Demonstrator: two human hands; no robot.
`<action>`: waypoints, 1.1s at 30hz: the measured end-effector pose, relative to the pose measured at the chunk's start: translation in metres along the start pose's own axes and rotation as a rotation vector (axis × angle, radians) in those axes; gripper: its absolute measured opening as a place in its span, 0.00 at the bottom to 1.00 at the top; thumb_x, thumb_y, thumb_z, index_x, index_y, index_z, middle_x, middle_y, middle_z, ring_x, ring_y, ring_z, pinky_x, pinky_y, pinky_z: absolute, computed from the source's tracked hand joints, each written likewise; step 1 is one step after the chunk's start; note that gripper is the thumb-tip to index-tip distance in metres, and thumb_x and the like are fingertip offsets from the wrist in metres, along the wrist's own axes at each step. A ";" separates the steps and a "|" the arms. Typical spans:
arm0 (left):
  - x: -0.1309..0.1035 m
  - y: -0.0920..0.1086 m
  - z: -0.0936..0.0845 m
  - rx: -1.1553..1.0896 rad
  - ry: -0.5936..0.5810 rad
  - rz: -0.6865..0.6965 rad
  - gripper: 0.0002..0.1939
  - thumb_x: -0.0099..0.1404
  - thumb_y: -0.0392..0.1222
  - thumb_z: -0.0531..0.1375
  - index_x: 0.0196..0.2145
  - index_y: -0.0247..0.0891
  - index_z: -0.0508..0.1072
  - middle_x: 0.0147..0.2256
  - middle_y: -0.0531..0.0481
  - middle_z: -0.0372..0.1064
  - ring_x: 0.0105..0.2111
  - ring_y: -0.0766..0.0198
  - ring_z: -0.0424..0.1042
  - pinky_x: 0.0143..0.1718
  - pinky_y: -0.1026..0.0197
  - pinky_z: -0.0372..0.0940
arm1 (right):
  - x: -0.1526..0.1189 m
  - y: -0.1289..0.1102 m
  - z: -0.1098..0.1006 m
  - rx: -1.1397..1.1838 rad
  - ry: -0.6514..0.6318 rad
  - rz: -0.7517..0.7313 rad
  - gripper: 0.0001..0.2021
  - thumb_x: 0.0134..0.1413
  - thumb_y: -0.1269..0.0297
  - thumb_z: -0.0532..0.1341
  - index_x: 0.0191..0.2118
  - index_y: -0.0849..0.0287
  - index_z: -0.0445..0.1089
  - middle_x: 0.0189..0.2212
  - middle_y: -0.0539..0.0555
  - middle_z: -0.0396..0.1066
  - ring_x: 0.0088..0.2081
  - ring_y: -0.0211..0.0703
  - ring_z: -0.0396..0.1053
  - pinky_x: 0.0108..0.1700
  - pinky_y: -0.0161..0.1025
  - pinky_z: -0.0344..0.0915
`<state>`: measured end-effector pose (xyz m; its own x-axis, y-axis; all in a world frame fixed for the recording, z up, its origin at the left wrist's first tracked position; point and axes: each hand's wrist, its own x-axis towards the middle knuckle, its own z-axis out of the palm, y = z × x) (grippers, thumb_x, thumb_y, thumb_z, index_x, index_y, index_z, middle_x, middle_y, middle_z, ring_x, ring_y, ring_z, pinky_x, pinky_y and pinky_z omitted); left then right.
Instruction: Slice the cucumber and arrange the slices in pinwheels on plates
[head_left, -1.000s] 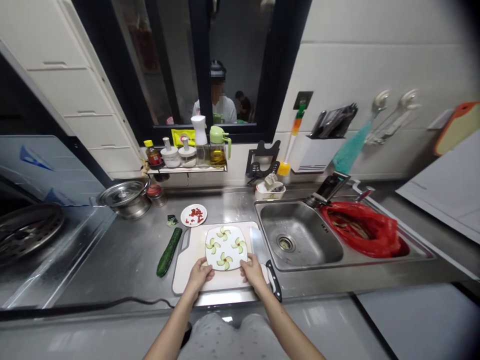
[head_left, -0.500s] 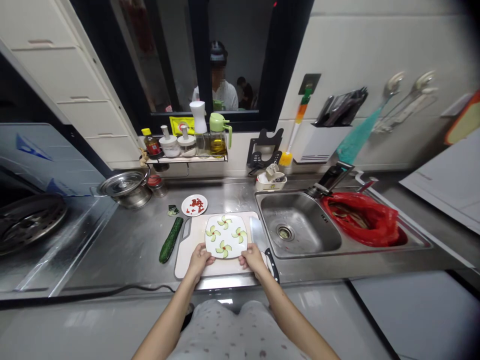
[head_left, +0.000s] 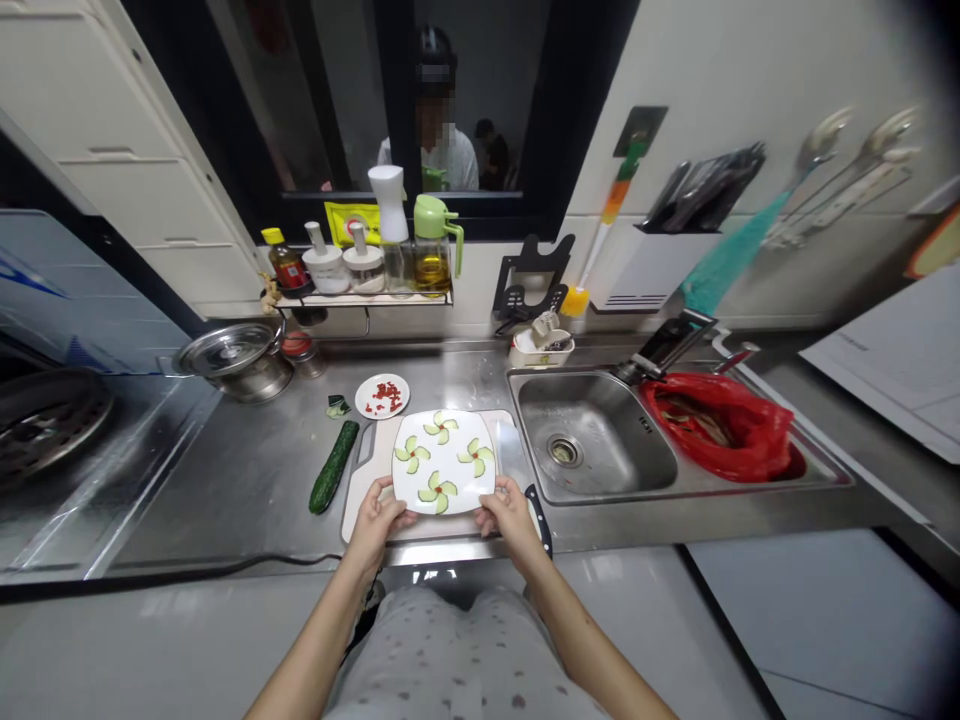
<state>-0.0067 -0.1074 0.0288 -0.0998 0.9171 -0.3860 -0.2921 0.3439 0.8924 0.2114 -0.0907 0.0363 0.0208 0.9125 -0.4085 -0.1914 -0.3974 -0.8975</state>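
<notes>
A white square plate [head_left: 444,462] bears several pinwheels of pale green slices with red centres. My left hand [head_left: 381,518] grips its lower left edge, and my right hand [head_left: 507,515] grips its lower right edge. Beneath the plate lies a pale cutting board [head_left: 363,497]. A knife [head_left: 538,518] rests on the board's right side, partly hidden by my right hand and the plate. To the left is a dark green cucumber [head_left: 334,468], with small dark green pieces [head_left: 337,405] above it. Red bits lie on a small round plate [head_left: 382,396] behind the board.
A sink [head_left: 600,440] with a red bag [head_left: 720,425] is at the right. A lidded pot [head_left: 240,362] and a jar [head_left: 303,354] stand back left. Bottles line a wall rack [head_left: 360,298]. A small caddy [head_left: 541,350] sits behind the sink.
The plate appears larger and nearer the camera, raised from over the board, with both hands still gripping it. The whole view has shifted slightly.
</notes>
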 end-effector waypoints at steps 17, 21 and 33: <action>-0.029 0.003 0.002 0.010 0.038 0.006 0.32 0.50 0.49 0.66 0.51 0.39 0.61 0.32 0.50 0.75 0.26 0.65 0.73 0.35 0.61 0.69 | -0.014 -0.001 0.019 0.198 0.004 0.168 0.26 0.38 0.62 0.69 0.47 0.60 0.69 0.39 0.56 0.77 0.33 0.47 0.75 0.25 0.37 0.71; -0.032 0.000 0.002 0.004 0.020 0.015 0.32 0.51 0.49 0.65 0.51 0.39 0.61 0.31 0.51 0.75 0.26 0.66 0.72 0.34 0.62 0.69 | -0.017 -0.003 0.023 0.276 -0.009 0.212 0.31 0.37 0.63 0.71 0.52 0.59 0.67 0.45 0.57 0.76 0.40 0.52 0.76 0.33 0.43 0.75; -0.005 -0.016 0.009 0.199 -0.128 -0.075 0.34 0.54 0.58 0.64 0.53 0.36 0.65 0.32 0.46 0.76 0.33 0.59 0.75 0.39 0.58 0.70 | 0.006 0.013 0.004 0.378 0.093 0.161 0.25 0.38 0.65 0.70 0.47 0.58 0.69 0.42 0.57 0.78 0.45 0.54 0.75 0.42 0.45 0.76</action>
<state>0.0069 -0.1159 0.0183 0.0399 0.9014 -0.4312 -0.1002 0.4330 0.8958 0.2048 -0.0902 0.0232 0.0461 0.8221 -0.5675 -0.5453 -0.4553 -0.7039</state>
